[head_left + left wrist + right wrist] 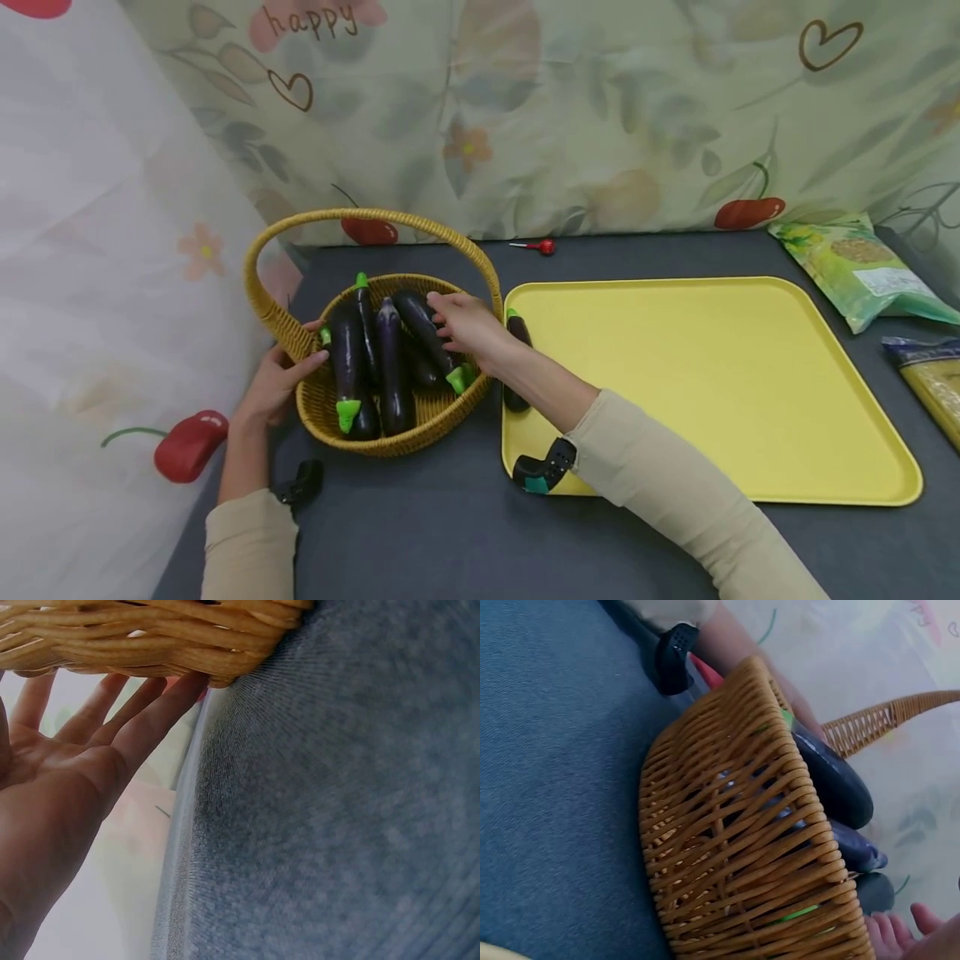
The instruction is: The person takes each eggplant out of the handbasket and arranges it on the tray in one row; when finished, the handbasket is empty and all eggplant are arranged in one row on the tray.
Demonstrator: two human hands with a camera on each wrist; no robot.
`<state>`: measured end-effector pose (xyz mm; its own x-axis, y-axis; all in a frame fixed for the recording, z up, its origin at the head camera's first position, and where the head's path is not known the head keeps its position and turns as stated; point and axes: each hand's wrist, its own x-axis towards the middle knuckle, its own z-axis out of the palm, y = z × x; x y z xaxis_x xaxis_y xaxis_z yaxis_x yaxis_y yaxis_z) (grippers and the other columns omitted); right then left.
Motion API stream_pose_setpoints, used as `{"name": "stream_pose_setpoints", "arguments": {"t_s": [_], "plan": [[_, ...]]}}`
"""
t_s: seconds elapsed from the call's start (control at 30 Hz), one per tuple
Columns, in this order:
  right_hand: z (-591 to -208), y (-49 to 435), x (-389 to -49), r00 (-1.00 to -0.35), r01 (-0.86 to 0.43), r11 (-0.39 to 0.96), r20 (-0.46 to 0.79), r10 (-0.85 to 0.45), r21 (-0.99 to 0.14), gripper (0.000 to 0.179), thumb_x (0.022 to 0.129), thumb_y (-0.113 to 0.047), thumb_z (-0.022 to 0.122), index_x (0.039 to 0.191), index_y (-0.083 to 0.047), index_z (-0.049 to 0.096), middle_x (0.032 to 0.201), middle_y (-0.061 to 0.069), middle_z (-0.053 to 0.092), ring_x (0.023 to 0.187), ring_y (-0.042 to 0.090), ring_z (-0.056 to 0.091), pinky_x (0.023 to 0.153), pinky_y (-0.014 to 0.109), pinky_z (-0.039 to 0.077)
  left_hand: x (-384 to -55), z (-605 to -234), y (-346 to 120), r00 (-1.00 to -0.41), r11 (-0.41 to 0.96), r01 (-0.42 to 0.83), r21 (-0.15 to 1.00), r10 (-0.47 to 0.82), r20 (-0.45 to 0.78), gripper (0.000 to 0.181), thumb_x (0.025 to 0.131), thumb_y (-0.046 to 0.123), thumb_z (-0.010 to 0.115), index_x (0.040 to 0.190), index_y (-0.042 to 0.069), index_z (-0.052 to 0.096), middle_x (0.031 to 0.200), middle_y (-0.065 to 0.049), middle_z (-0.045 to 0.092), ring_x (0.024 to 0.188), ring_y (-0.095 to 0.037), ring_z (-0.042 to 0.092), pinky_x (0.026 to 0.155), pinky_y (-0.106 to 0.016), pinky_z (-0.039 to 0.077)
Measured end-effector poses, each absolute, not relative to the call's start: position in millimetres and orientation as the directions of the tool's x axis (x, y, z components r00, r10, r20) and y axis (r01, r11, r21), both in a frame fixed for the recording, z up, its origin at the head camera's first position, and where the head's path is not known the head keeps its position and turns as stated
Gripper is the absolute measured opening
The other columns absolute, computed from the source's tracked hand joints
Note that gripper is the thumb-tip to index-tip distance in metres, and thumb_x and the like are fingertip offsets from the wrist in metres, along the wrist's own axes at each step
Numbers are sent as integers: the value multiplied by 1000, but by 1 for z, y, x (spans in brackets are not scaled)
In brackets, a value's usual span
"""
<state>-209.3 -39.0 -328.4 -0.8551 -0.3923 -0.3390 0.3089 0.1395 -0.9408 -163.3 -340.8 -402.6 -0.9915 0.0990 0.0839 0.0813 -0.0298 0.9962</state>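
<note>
A wicker basket (408, 440) with a tall arched handle (375, 215) holds several dark purple eggplants (390, 367) with green caps. At its left side my left hand (272, 383) grips the basket, the thumb over the rim by the handle's foot. In the left wrist view, the left hand's fingers (142, 724) reach along the outside of the weave. Over the basket's right part is my right hand (471, 329), its fingers loosely bent and the fingertips right at an eggplant (423, 323). The right wrist view shows that right hand (907, 937) beside the rim.
Right of the basket lies a yellow tray (712, 392) with one small eggplant (517, 400) along its left edge. A red-handled small tool (545, 247) lies at the back. A green bag (862, 267) and another packet (933, 379) lie at the right.
</note>
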Motion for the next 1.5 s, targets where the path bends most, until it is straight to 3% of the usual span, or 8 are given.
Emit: {"name": "stream_pose_setpoints", "arguments": {"t_s": [0.13,0.2,0.27,0.4,0.47,0.53,0.93,1.5], "plan": [[-327,-41,-215,-867,314,158,-351,-354,-936,48,103,-37,41,142,-10,43,123,10,52,86,18,51,83,34,44,-164,-402,-340,-992,-26,80,996,99,82,41,95,-2,54,131,18,54,108,-2,59,95,-11,59,74,-24,52],[-326,-41,-216,-865,325,160,-362,-347,-932,47,104,-36,40,143,-11,42,107,9,52,68,15,41,74,34,39,-164,-402,-339,-991,-22,82,996,99,84,41,95,-2,54,131,17,54,108,-2,59,95,-11,59,74,-24,51],[-327,-42,-218,-859,337,183,-381,-341,-924,46,103,-36,40,143,-12,43,101,5,50,63,14,34,71,34,36,-164,-402,-339,-991,-17,85,996,101,86,41,95,-2,54,131,17,54,108,-2,58,94,-10,59,74,-24,51],[-329,-43,-221,-838,359,242,-426,-342,-901,45,102,-37,42,141,-14,46,113,6,54,86,18,52,81,37,45,-165,-402,-338,-991,-7,85,996,103,85,41,95,-1,54,132,16,53,108,-2,59,94,-11,59,74,-24,51],[-331,-44,-222,-828,366,258,-440,-349,-894,44,102,-37,45,139,-12,48,125,8,53,108,24,53,88,41,46,-164,-402,-338,-991,0,83,997,102,82,41,95,0,55,133,15,52,108,-1,58,95,-11,58,75,-24,51],[-334,-45,-223,-817,372,258,-446,-364,-892,42,101,-34,47,136,-11,50,130,11,51,116,29,52,89,44,47,-164,-402,-338,-992,2,81,997,102,80,41,96,0,54,134,15,52,109,-1,58,96,-11,58,76,-24,51],[-349,-48,-226,-794,367,257,-445,-413,-894,58,90,-22,68,141,-8,43,131,16,50,110,33,56,66,34,55,-163,-403,-338,-992,-2,72,997,103,72,41,96,0,54,133,16,52,110,-1,57,95,-10,57,76,-24,51],[-328,-46,-220,-785,350,161,-382,-487,-923,58,92,-14,65,144,-12,40,136,14,46,119,34,49,73,37,54,-162,-404,-341,-992,-17,80,997,95,82,41,96,-3,51,131,19,54,111,0,58,98,-9,57,77,-23,50]]}}
